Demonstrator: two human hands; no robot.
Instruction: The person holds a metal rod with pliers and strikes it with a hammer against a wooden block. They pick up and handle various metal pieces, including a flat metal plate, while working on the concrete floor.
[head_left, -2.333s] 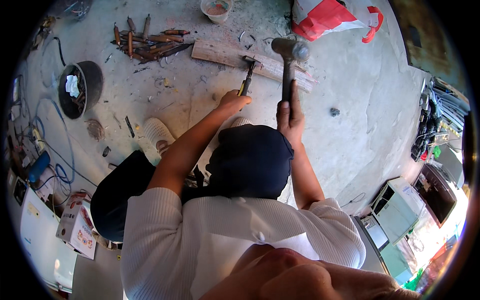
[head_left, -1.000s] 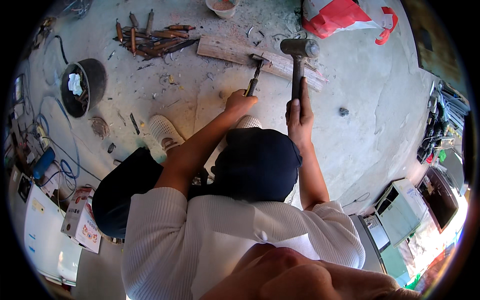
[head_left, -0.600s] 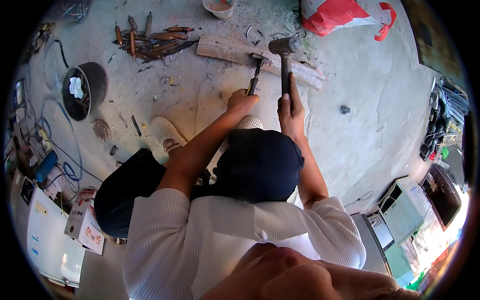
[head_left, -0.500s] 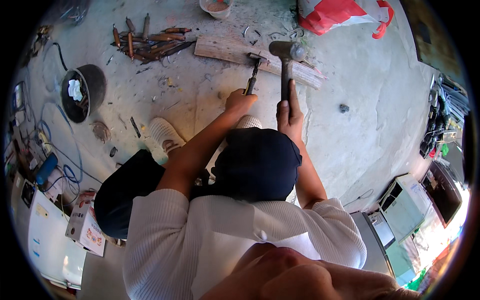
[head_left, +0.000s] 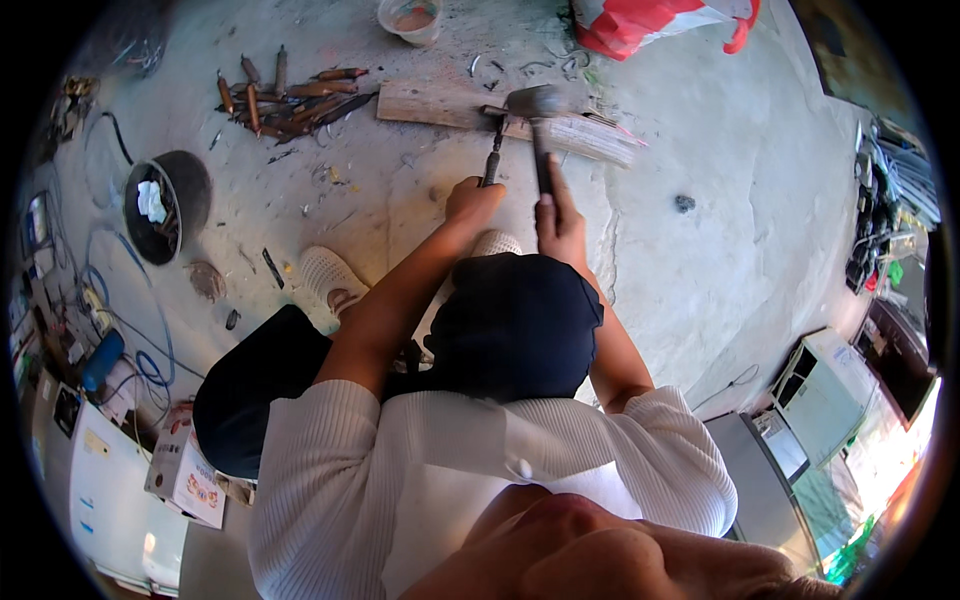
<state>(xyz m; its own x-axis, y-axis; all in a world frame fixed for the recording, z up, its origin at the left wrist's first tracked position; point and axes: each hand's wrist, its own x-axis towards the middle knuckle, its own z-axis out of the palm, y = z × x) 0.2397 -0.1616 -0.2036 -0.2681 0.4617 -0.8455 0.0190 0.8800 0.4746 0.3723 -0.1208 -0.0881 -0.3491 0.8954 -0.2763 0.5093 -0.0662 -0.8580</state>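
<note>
Apparently hammering, upper centre: my right hand [head_left: 563, 228] clenches a hammer [head_left: 539, 128], left hand [head_left: 473, 203] a pliers-like tool [head_left: 492, 163]; aim needs steadiness.

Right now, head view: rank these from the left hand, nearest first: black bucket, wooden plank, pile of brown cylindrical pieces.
1. Wooden plank: just ahead of the left hand.
2. Pile of brown cylindrical pieces: ahead, to the left.
3. Black bucket: well out left.
</note>
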